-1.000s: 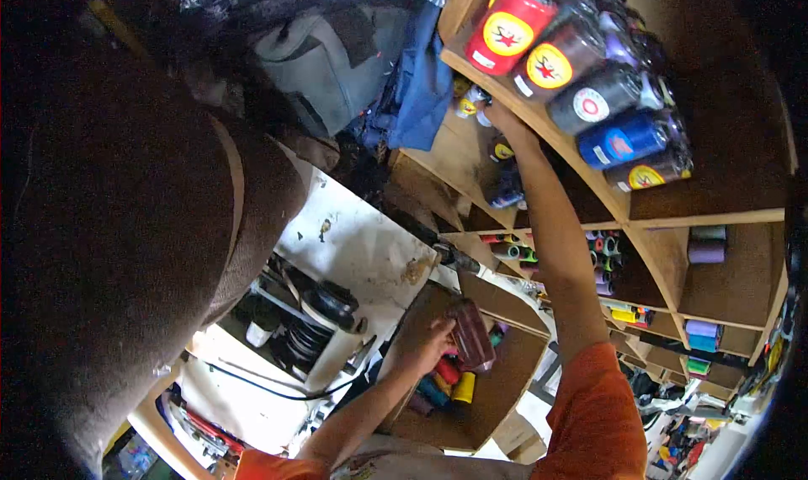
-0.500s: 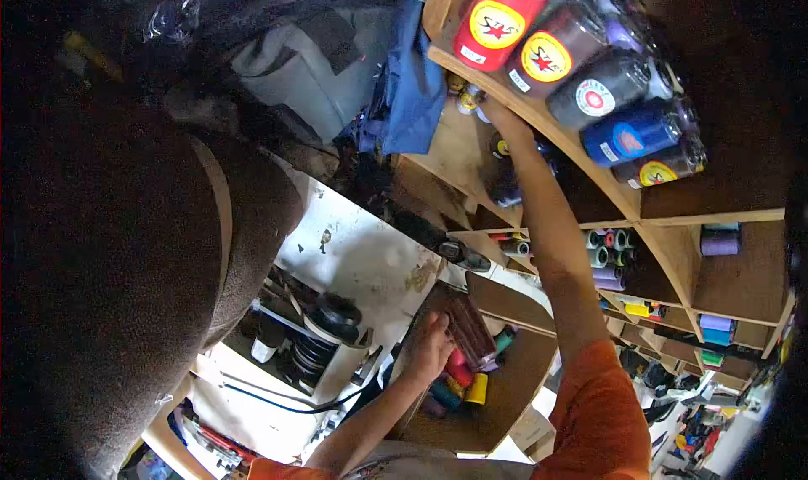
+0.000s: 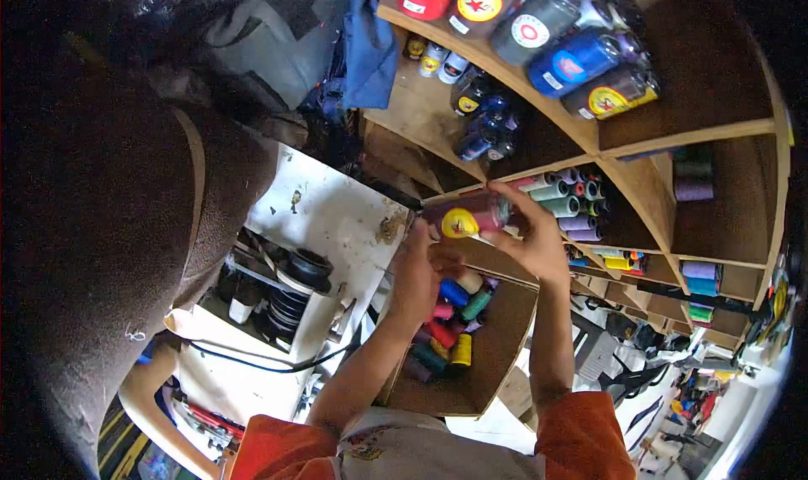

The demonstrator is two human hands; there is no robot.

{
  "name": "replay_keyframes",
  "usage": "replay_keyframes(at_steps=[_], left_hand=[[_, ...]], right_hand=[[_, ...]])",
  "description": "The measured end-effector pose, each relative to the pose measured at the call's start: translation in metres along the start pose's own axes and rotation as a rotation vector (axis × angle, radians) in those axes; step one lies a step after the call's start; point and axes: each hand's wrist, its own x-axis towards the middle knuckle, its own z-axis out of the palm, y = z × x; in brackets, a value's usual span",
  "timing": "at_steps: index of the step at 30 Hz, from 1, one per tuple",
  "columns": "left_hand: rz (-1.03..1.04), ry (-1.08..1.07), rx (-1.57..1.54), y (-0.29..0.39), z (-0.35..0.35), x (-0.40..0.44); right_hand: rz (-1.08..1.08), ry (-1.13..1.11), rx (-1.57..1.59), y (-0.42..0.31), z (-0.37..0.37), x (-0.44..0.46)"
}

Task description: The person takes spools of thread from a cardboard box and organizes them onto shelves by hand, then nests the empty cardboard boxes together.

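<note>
Head: spool (image 3: 462,220) near box (image 3: 497,358) edge

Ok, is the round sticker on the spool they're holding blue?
No, the round sticker on the dark-red spool in the right hand is yellow.

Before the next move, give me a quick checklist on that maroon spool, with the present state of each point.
1. Right hand on the spool: ok; the right hand holds one end of the maroon spool.
2. Left hand on the spool: cannot tell; the left hand is at the other end, but contact is unclear.
3. Firm grip: cannot tell; pressure does not show.
4. Label readable: not ok; the yellow label faces the camera, but its lettering is blurred.
5. Box open: ok; the cardboard box shows the coloured spools inside.
</note>
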Motion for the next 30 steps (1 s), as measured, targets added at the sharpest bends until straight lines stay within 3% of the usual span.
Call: replay_keyframes(at_steps=[2, 3, 4, 5, 8, 9, 10, 11, 13, 15, 18, 19, 20, 23, 25, 27, 30], left_hand=[[0.072, 0.082, 0.08, 0.012, -0.005, 0.002], [0.299, 0.17, 0.356, 0.013, -0.013, 0.012], [0.521, 0.265, 0.63, 0.006, -0.029, 0.028], [0.748, 0.36, 0.902, -0.001, -0.047, 0.044], [1.15, 0.348, 1.238, -0.015, -0.098, 0.091], [0.99, 0.374, 1.229, -0.015, -0.091, 0.086], [0.982, 0.363, 1.19, -0.014, -0.09, 0.087], [0.967, 0.353, 1.157, -0.014, -0.091, 0.087], [0.971, 0.349, 1.143, -0.012, -0.092, 0.087], [1.007, 0.361, 1.18, -0.013, -0.092, 0.086], [0.888, 0.337, 1.177, -0.013, -0.094, 0.084], [0.799, 0.35, 1.198, -0.012, -0.092, 0.082], [0.811, 0.348, 1.192, -0.012, -0.092, 0.084], [0.799, 0.357, 1.179, -0.014, -0.093, 0.084], [0.742, 0.36, 1.179, -0.012, -0.09, 0.08], [0.835, 0.353, 1.188, -0.013, -0.091, 0.082], [0.894, 0.346, 1.208, -0.014, -0.093, 0.087]], right_hand=[[-0.021, 0.104, -0.007, 0.012, -0.001, 0.015], [-0.115, 0.202, -0.033, 0.028, 0.003, 0.029], [-0.31, 0.232, -0.364, 0.026, 0.001, 0.05], [-0.286, 0.277, -0.367, 0.028, 0.007, 0.069], [-0.375, 0.259, -0.527, 0.047, 0.021, 0.152], [-0.409, 0.258, -0.564, 0.057, 0.025, 0.183], [-0.441, 0.243, -0.643, 0.064, 0.028, 0.212], [-0.283, 0.17, -0.651, 0.057, 0.033, 0.234], [-0.624, 0.387, -0.826, 0.06, 0.039, 0.278], [-0.68, 0.497, -0.923, 0.074, 0.046, 0.334], [-0.404, 0.436, -0.438, 0.088, 0.06, 0.359], [-0.468, 0.527, -0.475, 0.089, 0.068, 0.366], [-0.532, 0.616, -0.513, 0.091, 0.072, 0.371], [-0.344, 0.291, -0.228, 0.101, 0.074, 0.376], [-0.304, 0.22, -0.283, 0.103, 0.074, 0.369], [-0.348, 0.279, -0.593, 0.1, 0.073, 0.352], [-0.398, 0.434, -0.647, 0.083, 0.062, 0.292]])
